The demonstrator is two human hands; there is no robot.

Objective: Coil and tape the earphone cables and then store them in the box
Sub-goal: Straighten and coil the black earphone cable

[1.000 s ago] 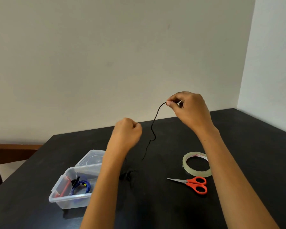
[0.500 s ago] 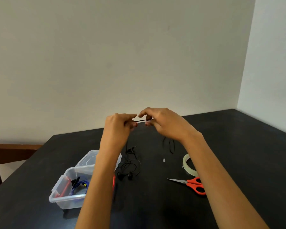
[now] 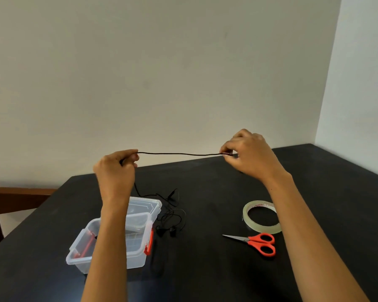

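Stretching a black earphone cable taut between left hand, fingers curled tight around one end, and right hand, fingertips pinched on the other. Below left wrist: open clear box, loose cable and earbuds beside it. Below right forearm: tape roll, red scissors.

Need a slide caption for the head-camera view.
Both hands, left and right, stretch a black earphone cable taut above the table.
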